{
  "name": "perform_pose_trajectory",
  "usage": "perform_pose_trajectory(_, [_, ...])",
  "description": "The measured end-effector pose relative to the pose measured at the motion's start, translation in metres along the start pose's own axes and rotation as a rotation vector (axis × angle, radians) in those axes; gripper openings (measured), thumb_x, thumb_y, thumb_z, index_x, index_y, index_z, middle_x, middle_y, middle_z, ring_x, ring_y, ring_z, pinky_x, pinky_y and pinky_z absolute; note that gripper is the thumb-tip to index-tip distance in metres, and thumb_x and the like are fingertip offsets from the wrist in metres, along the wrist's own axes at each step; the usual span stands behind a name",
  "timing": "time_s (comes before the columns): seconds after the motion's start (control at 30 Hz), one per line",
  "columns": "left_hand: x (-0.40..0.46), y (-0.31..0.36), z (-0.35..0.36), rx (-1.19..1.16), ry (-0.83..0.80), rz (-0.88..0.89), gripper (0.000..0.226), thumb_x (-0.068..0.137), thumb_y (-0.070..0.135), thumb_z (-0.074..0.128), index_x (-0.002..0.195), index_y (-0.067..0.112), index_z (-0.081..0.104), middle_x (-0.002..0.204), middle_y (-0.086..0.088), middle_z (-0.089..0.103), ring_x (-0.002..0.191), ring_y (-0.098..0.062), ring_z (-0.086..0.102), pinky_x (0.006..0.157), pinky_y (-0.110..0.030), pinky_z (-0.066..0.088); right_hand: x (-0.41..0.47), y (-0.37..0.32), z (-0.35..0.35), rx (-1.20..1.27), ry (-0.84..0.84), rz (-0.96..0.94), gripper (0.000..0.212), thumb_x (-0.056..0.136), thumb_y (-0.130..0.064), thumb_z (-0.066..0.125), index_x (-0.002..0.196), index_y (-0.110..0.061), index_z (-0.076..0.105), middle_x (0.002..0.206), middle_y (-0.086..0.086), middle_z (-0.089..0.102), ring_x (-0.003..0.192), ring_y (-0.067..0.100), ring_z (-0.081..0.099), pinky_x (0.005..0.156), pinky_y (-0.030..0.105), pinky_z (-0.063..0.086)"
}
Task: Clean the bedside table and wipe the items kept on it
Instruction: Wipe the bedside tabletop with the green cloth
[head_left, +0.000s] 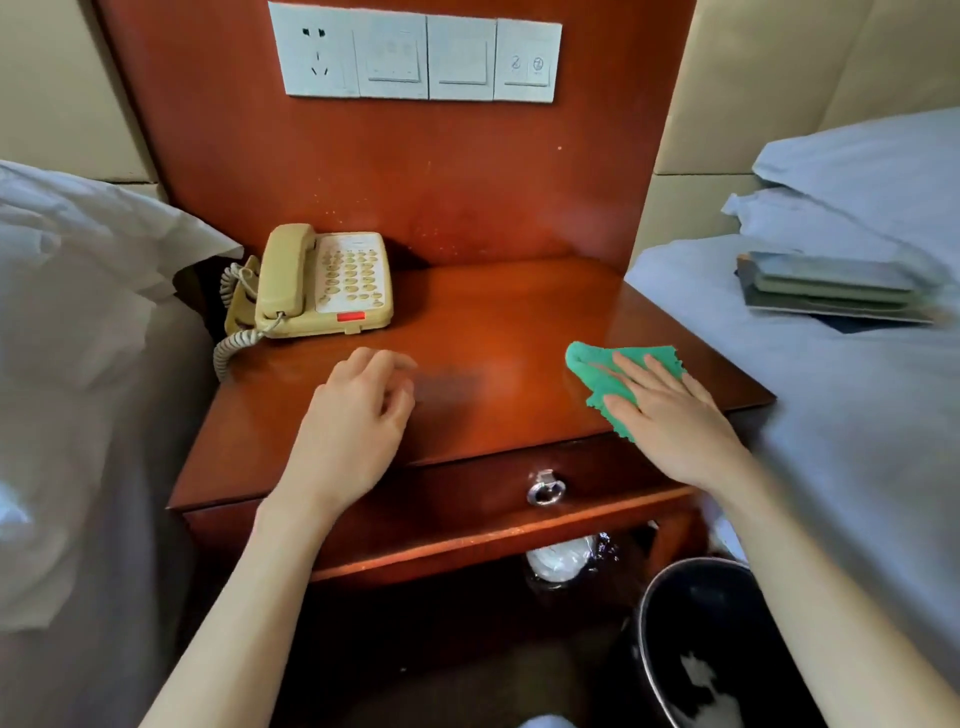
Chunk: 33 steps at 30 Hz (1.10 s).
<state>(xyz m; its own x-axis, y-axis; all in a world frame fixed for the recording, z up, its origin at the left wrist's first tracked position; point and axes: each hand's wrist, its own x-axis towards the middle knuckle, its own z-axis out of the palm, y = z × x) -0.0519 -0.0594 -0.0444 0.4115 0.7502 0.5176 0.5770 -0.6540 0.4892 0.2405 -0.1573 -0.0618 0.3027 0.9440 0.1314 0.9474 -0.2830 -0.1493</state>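
**Green cloth flat on the table, phone at the far corner**

The green cloth (613, 371) lies spread on the red-brown bedside table (493, 312) under the flat fingers of the right hand (670, 415), near the front right edge; its scalloped hem shows beyond the fingertips. Well away from that hand, at the far left corner, sits a cream telephone (322, 283), handset cradled, coiled cord hanging over the table's left edge.
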Motion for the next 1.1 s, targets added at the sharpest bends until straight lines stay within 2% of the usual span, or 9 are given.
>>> perform_pose_trajectory(0.1, [0.012, 0.009, 0.015, 0.085, -0.075, 0.059, 0.022, 0.096, 0.023, 0.05, 0.115, 0.019, 0.06, 0.118, 0.001, 0.057, 0.104, -0.024, 0.054, 0.09, -0.042, 0.045, 0.01, 0.042, -0.006, -0.007, 0.032, 0.156, 0.051, 0.1, -0.043, 0.022, 0.15, -0.031, 0.019, 0.158, -0.014, 0.012, 0.146, 0.012, 0.007, 0.117, 0.041, 0.003])
perform_pose_trajectory(0.2, [0.018, 0.008, 0.028, 0.209, -0.144, 0.099, 0.026, 0.096, 0.029, 0.049, 0.119, 0.02, 0.057, 0.124, 0.0, 0.056, 0.11, -0.024, 0.052, 0.088, -0.04, 0.039, 0.021, 0.072, -0.011, -0.015, 0.041, 0.245, 0.05, 0.1, -0.038, 0.024, 0.149, -0.024, 0.025, 0.159, -0.005, 0.016, 0.145, 0.019, 0.014, 0.118, 0.041, 0.009])
perform_pose_trajectory(0.27, [0.018, 0.005, 0.032, 0.225, -0.171, 0.085, 0.028, 0.097, 0.033, 0.047, 0.121, 0.022, 0.056, 0.126, 0.001, 0.054, 0.113, -0.023, 0.051, 0.09, -0.041, 0.038, 0.028, 0.083, -0.015, 0.064, 0.04, 0.252, 0.05, 0.1, -0.034, 0.025, 0.148, -0.022, 0.027, 0.158, -0.002, 0.019, 0.144, 0.019, 0.019, 0.117, 0.038, 0.013])
perform_pose_trajectory(0.37, [0.016, 0.0, 0.034, 0.186, -0.18, 0.055, 0.032, 0.097, 0.032, 0.045, 0.127, 0.022, 0.053, 0.128, 0.001, 0.054, 0.114, -0.025, 0.049, 0.092, -0.042, 0.036, 0.032, 0.085, -0.018, 0.172, 0.041, 0.275, 0.051, 0.099, -0.035, 0.026, 0.149, -0.027, 0.025, 0.157, -0.005, 0.02, 0.142, 0.017, 0.022, 0.117, 0.036, 0.017])
perform_pose_trajectory(0.57, [0.016, -0.002, 0.036, 0.199, -0.22, 0.034, 0.039, 0.099, 0.033, 0.042, 0.137, 0.022, 0.045, 0.132, 0.0, 0.051, 0.12, -0.024, 0.043, 0.099, -0.043, 0.033, 0.005, 0.064, -0.009, -0.024, 0.069, 0.237, 0.049, 0.1, -0.043, 0.022, 0.149, -0.039, 0.015, 0.159, -0.013, 0.01, 0.146, 0.017, 0.006, 0.117, 0.04, 0.004])
perform_pose_trajectory(0.77, [0.015, -0.002, 0.037, 0.197, -0.227, 0.051, 0.037, 0.099, 0.033, 0.041, 0.135, 0.024, 0.046, 0.134, 0.002, 0.049, 0.12, -0.023, 0.043, 0.1, -0.042, 0.033, -0.046, 0.004, 0.002, 0.045, 0.085, 0.047, 0.049, 0.098, -0.045, 0.02, 0.146, -0.05, 0.008, 0.151, -0.027, -0.006, 0.144, 0.006, -0.012, 0.111, 0.027, -0.015])
perform_pose_trajectory(0.9, [0.014, -0.003, 0.037, 0.198, -0.229, 0.061, 0.035, 0.1, 0.033, 0.041, 0.133, 0.025, 0.047, 0.135, 0.003, 0.049, 0.121, -0.022, 0.043, 0.1, -0.042, 0.033, -0.054, -0.012, 0.004, 0.027, 0.107, 0.05, 0.05, 0.098, -0.049, 0.017, 0.146, -0.049, 0.006, 0.155, -0.023, -0.004, 0.145, 0.007, -0.013, 0.112, 0.027, -0.014])
perform_pose_trajectory(1.1, [0.015, -0.004, 0.037, 0.196, -0.234, 0.068, 0.035, 0.1, 0.035, 0.04, 0.133, 0.026, 0.047, 0.135, 0.004, 0.048, 0.121, -0.021, 0.042, 0.1, -0.042, 0.033, 0.005, 0.009, -0.003, 0.014, -0.015, 0.086, 0.052, 0.095, -0.057, 0.011, 0.146, -0.048, 0.009, 0.158, -0.017, 0.004, 0.146, 0.012, 0.0, 0.115, 0.036, -0.003])
